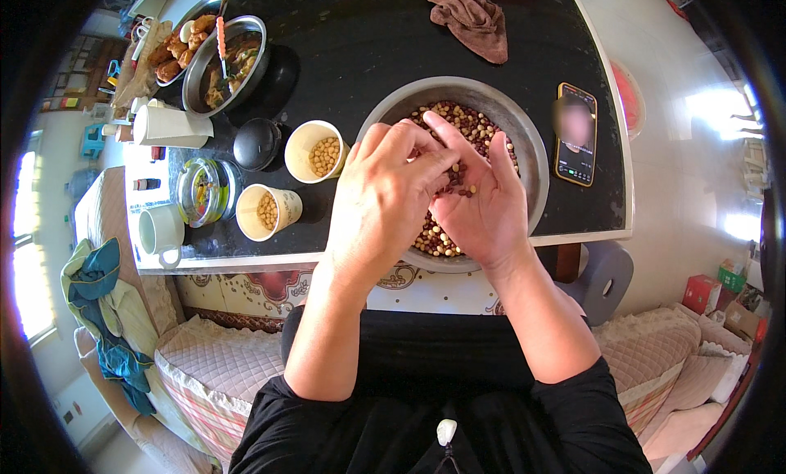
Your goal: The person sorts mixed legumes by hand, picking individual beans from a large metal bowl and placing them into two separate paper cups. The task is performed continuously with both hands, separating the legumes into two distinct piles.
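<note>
A wide metal basin [539, 167] sits at the table's near edge, with mixed dark-red and pale beans [457, 113] inside. Over it my right hand [488, 213] is turned palm up, cupping a small heap of mostly dark-red beans [455, 178] with a few pale ones. My left hand [384, 182] reaches across that palm, thumb and fingertips bent together at the beans. Whether a bean is pinched between them is hidden. Left of the basin, a paper cup [299, 143] and a second paper cup [288, 211] each contain pale beans.
A phone [576, 161] lies right of the basin, a brown cloth [470, 23] beyond it. Leftward are a black round lid [255, 144], a glass jar [202, 194], a mug [161, 228], a paper roll [169, 127] and a metal bowl of food [263, 59] with an orange-handled utensil [221, 38].
</note>
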`<state>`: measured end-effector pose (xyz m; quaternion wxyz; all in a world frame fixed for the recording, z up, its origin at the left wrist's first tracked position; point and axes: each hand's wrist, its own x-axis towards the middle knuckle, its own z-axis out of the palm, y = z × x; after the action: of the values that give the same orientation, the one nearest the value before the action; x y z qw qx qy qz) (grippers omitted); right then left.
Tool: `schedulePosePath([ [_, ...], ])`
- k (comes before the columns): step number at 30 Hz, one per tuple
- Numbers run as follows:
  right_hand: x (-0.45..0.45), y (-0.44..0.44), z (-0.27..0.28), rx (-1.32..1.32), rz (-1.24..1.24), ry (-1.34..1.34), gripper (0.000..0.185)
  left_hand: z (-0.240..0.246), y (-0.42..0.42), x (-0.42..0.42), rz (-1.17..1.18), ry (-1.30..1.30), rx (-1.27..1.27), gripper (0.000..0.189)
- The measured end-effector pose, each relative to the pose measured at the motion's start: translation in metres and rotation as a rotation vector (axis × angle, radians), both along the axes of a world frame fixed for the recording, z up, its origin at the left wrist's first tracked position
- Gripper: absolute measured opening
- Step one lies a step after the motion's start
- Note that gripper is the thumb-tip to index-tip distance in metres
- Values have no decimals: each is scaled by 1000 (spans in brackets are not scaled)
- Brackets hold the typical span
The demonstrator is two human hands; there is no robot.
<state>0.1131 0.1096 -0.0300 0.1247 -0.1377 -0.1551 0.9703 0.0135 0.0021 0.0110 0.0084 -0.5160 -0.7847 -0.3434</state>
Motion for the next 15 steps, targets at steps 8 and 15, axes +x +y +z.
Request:
schedulePosePath([
  [8,4,2,-1,-50,42,4,86,-3,5,5,-27,-5,-48,24],
  [15,5,3,0,-30,58,-13,84,-4,6,5,-47,-11,-72,19],
])
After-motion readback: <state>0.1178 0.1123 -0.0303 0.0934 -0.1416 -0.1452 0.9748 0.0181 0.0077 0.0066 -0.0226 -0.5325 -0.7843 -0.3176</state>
